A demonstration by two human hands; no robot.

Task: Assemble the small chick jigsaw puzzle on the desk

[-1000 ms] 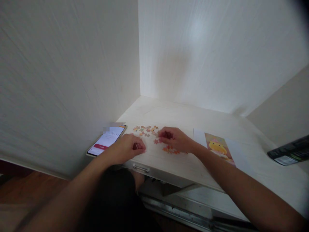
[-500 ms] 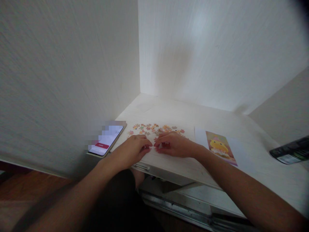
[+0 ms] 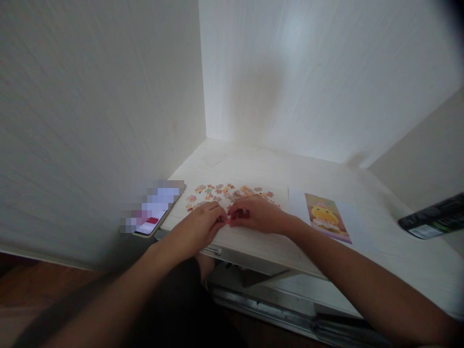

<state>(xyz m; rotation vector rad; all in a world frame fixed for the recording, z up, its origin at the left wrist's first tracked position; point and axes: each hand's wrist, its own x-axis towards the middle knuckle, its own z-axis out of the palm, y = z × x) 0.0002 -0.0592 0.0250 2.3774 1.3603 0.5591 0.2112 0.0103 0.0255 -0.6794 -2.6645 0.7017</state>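
Several small colourful jigsaw pieces [image 3: 224, 192] lie scattered on a pale wooden desk [image 3: 253, 169], just beyond my hands. My left hand [image 3: 198, 228] and my right hand [image 3: 253, 215] rest near the desk's front edge, fingertips meeting over a small reddish puzzle piece [image 3: 229, 221]. Both hands pinch at it; the fingers hide most of the piece. A printed picture of a yellow duckling [image 3: 324, 216] lies on a white sheet to the right of my right wrist.
A phone [image 3: 154, 212] with a lit screen lies at the desk's left front corner. A dark flat device [image 3: 431, 222] sits at the far right. White walls close in at the left and back. Below the desk edge a drawer rail [image 3: 261, 304] shows.
My two hands have come together at the front edge, from apart to fingertips touching. More loose pieces show now that my right hand has pulled back. The view has shifted slightly.
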